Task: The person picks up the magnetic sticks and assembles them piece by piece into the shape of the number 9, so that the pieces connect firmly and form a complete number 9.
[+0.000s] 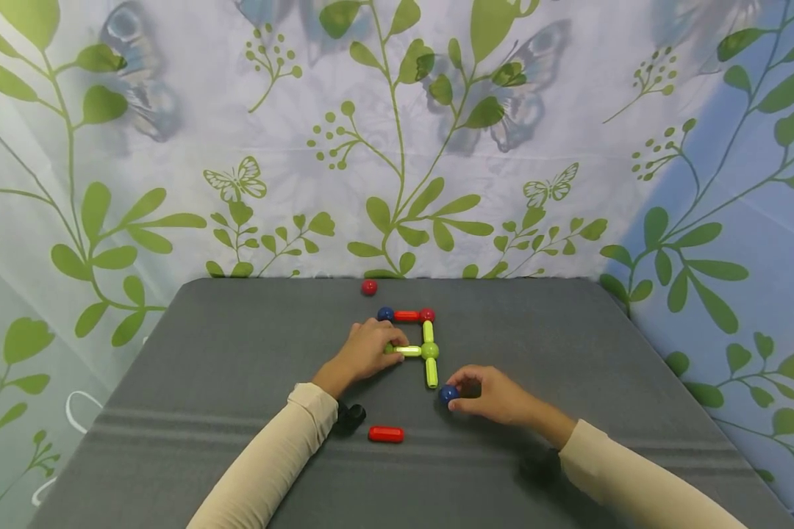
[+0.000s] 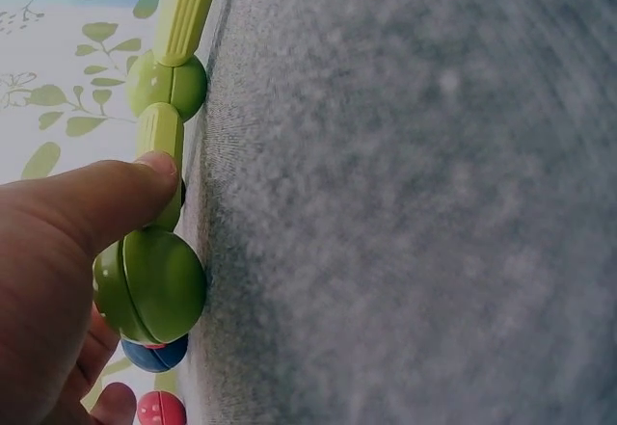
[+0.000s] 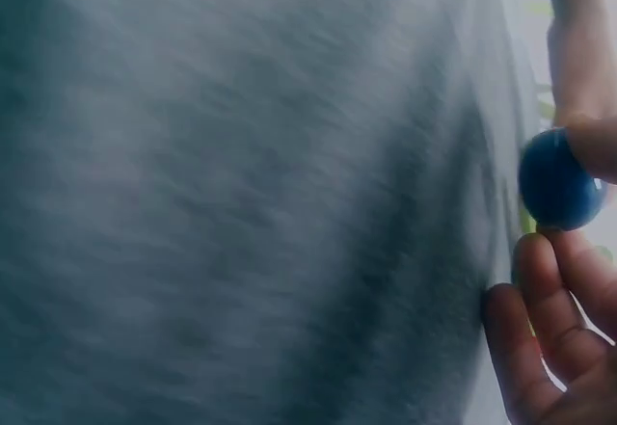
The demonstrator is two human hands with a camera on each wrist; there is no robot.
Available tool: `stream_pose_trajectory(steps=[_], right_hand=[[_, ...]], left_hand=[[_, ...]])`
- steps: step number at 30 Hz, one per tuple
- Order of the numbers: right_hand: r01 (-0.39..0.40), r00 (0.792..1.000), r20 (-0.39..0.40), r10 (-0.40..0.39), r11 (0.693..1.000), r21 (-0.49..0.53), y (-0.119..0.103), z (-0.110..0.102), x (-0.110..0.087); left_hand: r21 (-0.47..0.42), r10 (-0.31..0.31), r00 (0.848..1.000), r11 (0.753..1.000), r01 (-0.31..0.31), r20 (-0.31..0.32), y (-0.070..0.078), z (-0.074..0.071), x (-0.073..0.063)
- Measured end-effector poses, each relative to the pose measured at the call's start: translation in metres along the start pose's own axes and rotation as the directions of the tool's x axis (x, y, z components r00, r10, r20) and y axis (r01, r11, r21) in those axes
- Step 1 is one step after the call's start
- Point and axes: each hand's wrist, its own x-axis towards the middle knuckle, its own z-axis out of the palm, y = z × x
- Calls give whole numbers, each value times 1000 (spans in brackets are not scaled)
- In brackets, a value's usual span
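Thumb and fingers of my left hand (image 1: 364, 349) pinch a yellow-green rod (image 1: 408, 352) beside the green ball (image 2: 152, 288) on its left end. That rod's right end meets another green ball (image 1: 430, 350). From this ball one yellow-green rod (image 1: 428, 332) runs back to a red ball (image 1: 426, 315), and a second one (image 1: 431, 374) points toward me with a bare end. A red rod (image 1: 406, 316) joins the red ball to a dark blue ball (image 1: 385, 314). My right hand (image 1: 492, 397) pinches a blue ball (image 1: 448, 394) just off that bare end.
A loose red rod (image 1: 386, 434) lies nearer me on the grey table (image 1: 251, 441). Another red ball (image 1: 369, 287) sits close to the table's back edge. Behind the table hangs a leaf-patterned curtain (image 1: 291, 147). A black device (image 1: 352, 416) shows at my left wrist.
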Motion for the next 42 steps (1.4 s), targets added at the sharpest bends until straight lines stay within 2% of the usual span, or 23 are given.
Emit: stream_pose_trajectory(steps=[7, 18, 30, 42], right_hand=[[22, 999, -29, -26, 993, -119, -5, 12, -4], [-30, 997, -74, 15, 978, -208, -9, 21, 3], [-137, 987, -117, 114, 967, -215, -17, 23, 11], [-130, 988, -116, 107, 969, -212, -17, 23, 12]], left_hand=[[32, 0, 1000, 999, 0, -7, -1, 0, 1], [26, 7, 1000, 1000, -7, -10, -1, 1, 0], [10, -12, 1000, 1000, 12, -8, 2, -1, 0], [16, -23, 1000, 1000, 23, 5, 2, -1, 0]])
